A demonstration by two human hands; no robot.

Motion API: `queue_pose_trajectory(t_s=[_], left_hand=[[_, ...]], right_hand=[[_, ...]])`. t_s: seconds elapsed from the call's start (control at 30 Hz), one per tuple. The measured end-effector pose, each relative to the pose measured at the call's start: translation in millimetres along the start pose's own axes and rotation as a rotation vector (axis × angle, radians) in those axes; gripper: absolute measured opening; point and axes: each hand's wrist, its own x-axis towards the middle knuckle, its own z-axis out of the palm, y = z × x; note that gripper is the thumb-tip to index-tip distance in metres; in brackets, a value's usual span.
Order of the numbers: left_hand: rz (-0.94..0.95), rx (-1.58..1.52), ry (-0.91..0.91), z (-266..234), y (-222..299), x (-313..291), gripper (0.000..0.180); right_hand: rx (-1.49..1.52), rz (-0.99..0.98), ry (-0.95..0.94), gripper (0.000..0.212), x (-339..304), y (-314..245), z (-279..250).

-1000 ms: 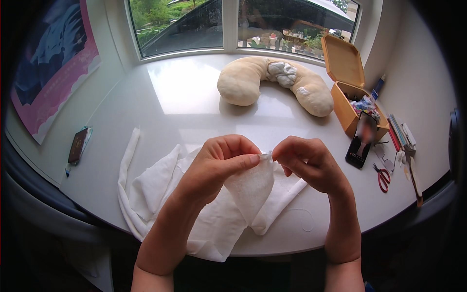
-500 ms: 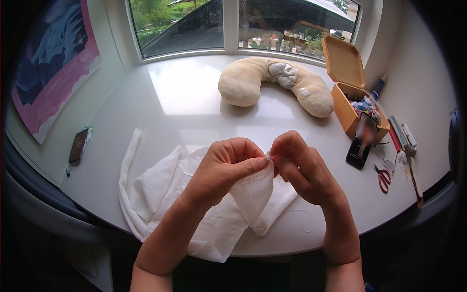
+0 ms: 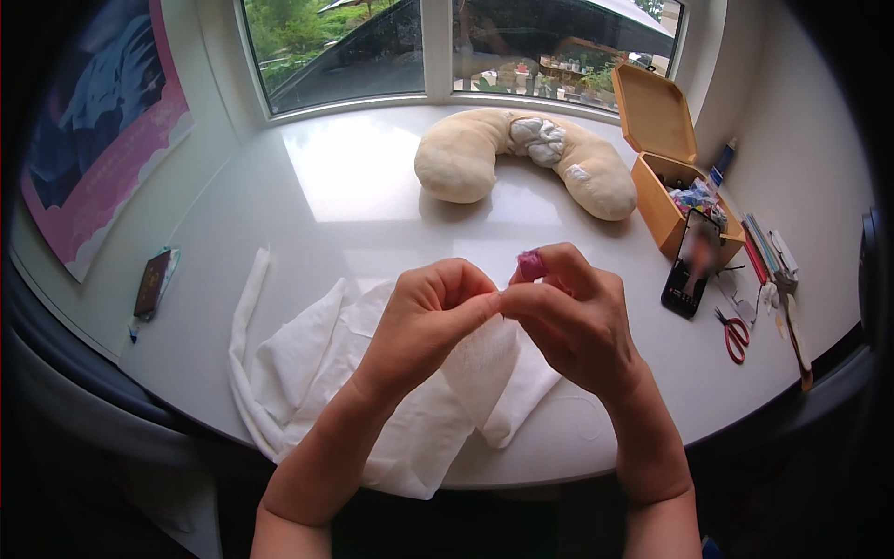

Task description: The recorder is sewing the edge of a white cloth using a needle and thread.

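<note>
Over the front middle of the table, my left hand (image 3: 430, 312) pinches the gathered top edge of a white cloth (image 3: 410, 443). The cloth hangs from the fingers and spreads in folds across the table, with a rolled strip (image 3: 244, 354) along its left side. Right against the left fingertips, my right hand (image 3: 582, 321) closes thumb and finger on something too small to make out. A purple-pink wrap (image 3: 531, 265) covers one finger of that hand. A thin white thread (image 3: 589, 419) curls on the table below the right hand.
A beige U-shaped pillow (image 3: 456, 158) with white stuffing showing lies near the window. On the right are an open wooden box (image 3: 661, 219), a phone (image 3: 691, 270) leaning on it, red-handled scissors (image 3: 736, 337) and pens (image 3: 759, 247). A dark booklet (image 3: 152, 284) lies far left.
My right hand has turned, bringing the purple-pink wrapped finger up into sight. Its thumb and finger have come to the left fingertips. The left hand keeps its pinch on the cloth.
</note>
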Motion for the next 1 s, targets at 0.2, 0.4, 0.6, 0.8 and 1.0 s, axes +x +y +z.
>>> queue_pose_trajectory(t_s=[0.2, 0.4, 0.6, 0.8, 1.0], left_hand=[[-0.039, -0.061, 0.152, -10, -3, 8, 0.006], [-0.063, -0.158, 0.201, -27, -7, 7, 0.009], [-0.048, -0.295, 0.165, -22, -10, 17, 0.007], [-0.016, -0.416, 0.151, -29, -18, 19, 0.006], [0.028, -0.548, 0.098, -33, -25, 21, 0.005]], right_hand=[[0.727, 0.155, 0.152, 0.014, -11, -5, -5], [1.000, 0.185, 0.242, 0.006, -46, -44, -31], [0.963, 0.462, 0.541, 0.013, -147, -78, -85], [0.995, 0.646, 0.962, 0.010, -223, -99, -124], [0.973, 0.625, 1.255, 0.016, -265, -100, -171]])
